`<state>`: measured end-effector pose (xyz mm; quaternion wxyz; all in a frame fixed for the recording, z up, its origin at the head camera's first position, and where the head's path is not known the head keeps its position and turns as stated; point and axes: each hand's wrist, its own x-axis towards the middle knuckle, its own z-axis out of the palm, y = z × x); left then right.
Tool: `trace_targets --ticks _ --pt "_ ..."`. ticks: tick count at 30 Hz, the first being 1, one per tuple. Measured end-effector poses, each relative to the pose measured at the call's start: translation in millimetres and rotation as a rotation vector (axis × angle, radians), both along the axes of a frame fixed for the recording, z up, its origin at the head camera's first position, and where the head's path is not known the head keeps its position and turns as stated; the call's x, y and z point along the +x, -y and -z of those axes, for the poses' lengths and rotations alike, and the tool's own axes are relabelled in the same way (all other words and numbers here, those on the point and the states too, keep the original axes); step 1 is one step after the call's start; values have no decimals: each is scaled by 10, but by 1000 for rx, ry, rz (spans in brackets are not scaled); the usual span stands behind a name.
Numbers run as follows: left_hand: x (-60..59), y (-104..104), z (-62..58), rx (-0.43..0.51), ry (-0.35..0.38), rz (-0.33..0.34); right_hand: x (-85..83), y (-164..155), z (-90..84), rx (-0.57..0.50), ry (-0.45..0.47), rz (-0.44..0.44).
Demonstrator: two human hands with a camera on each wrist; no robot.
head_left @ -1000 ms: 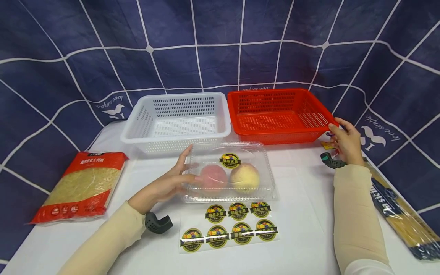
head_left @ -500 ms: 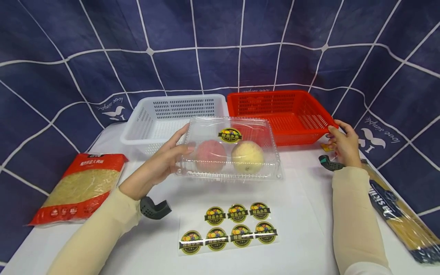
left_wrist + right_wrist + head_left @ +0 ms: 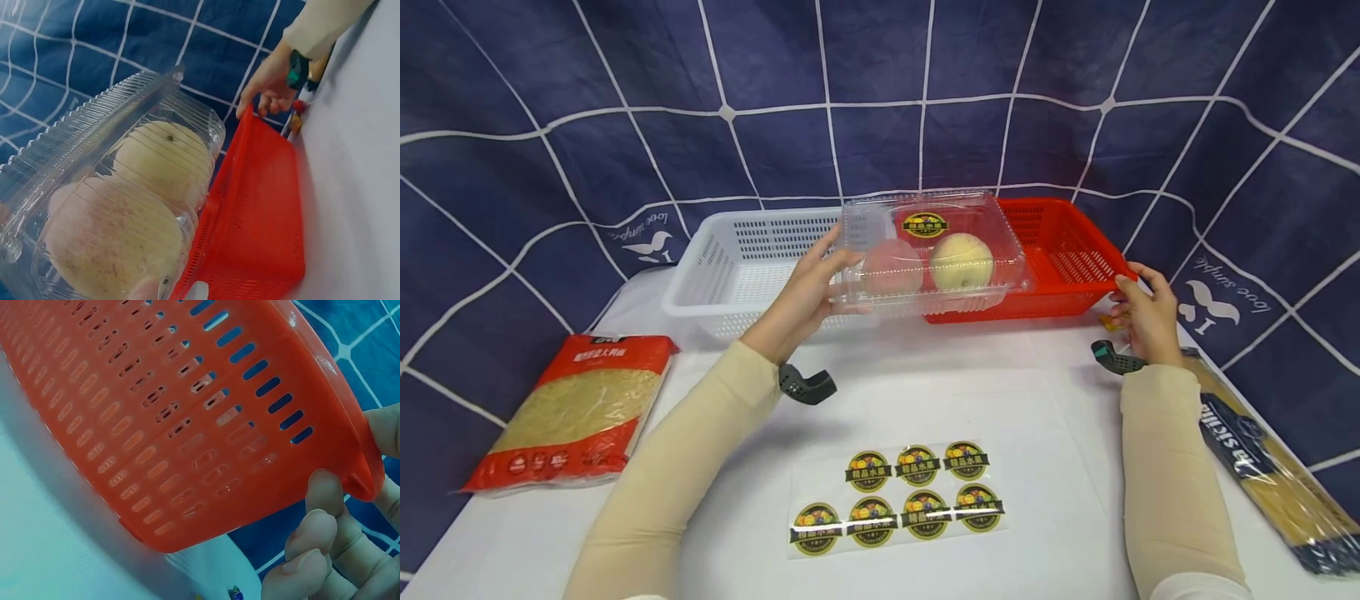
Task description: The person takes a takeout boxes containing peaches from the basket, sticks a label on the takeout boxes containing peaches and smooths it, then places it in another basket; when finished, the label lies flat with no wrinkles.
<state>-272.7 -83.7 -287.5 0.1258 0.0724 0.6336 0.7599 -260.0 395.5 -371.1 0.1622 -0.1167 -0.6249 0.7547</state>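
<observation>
My left hand (image 3: 808, 287) grips the left end of a clear plastic clamshell box (image 3: 1000, 250), lifted off the table and overlapping the inner ends of both baskets in the head view. Inside lie a pinkish peach (image 3: 112, 240) and a paler yellow one (image 3: 961, 261); a round black-and-gold sticker (image 3: 925, 225) is on the lid. At the far right my right hand (image 3: 1150, 312) pinches the near right corner of the red basket (image 3: 187, 437), thumb and fingers on its rim. Part of the red basket is seen only through the box.
Left of the red basket stands a white basket (image 3: 681, 283). A sheet of round stickers (image 3: 895, 500) lies on the white table in front. A red pasta bag (image 3: 580, 408) is at the left, and a long spaghetti pack (image 3: 1270, 467) at the right beside my arm.
My left hand has lifted the clamshell box off the table by the sticker sheet and carried it up, away from me and slightly right, toward the red basket. My right hand stays on the basket corner.
</observation>
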Motion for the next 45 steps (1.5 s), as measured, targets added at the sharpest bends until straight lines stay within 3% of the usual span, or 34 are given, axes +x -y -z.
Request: trace_targets --ticks 8,14,23,30,39,45 --pt "-374 -400 13 41 21 -17 33 26 -34 -8 -11 -2" --pt "-550 -735 10 37 26 -40 31 12 -9 -8 -9 -2" --pt "-675 -1140 3 -17 54 -28 27 -20 21 -13 -4 0" --pt "-706 -1387 57 -92 79 -20 13 -19 35 -2 0 4" --pt "-766 -1684 139 -147 112 -88 -27 -9 41 -7 -19 7" --pt "-866 -1813 255 -179 136 -193 -17 25 28 -9 -17 4"
